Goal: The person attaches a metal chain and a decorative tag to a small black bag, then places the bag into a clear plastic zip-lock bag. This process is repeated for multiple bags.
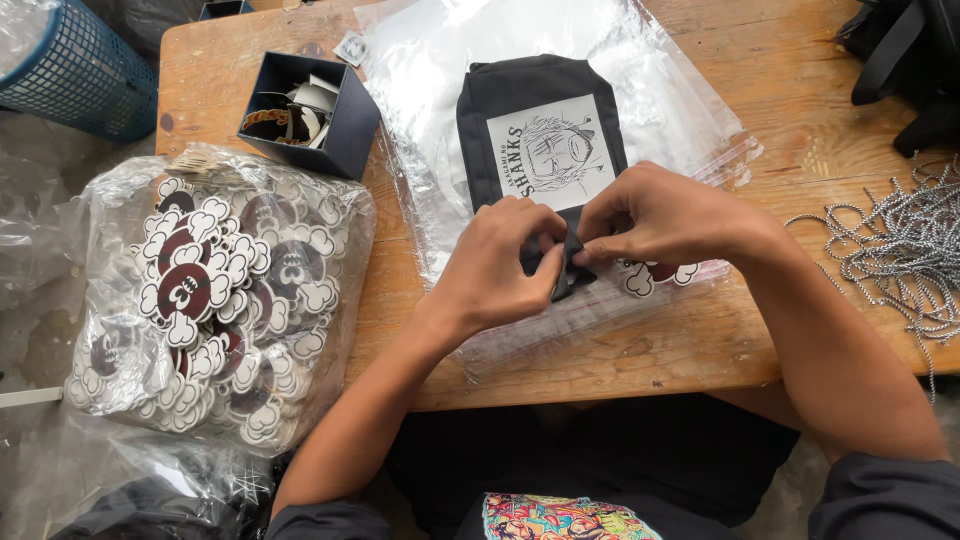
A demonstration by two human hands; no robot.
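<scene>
Wooden table (760, 60), tag bag (215, 300) beside pouch (535, 110)

The near end of the black pouch (540, 130) is covered by the left hand (500, 265) and the right hand (655, 215), so what the fingertips pinch there cannot be made out; whether either grip is closed on a strap or a zip pull is unclear. A cut-out tag (655, 275) just right of the pouch's near end shows only its lower lobes under the right hand. The blue basket (70, 65), far left of the pouch, is cut by the picture's edge, as are the black bag (900, 60) and the silver chains (905, 245) to the pouch's right. The contents of the dark box (310, 110) left of the pouch are too jumbled to tell.
</scene>
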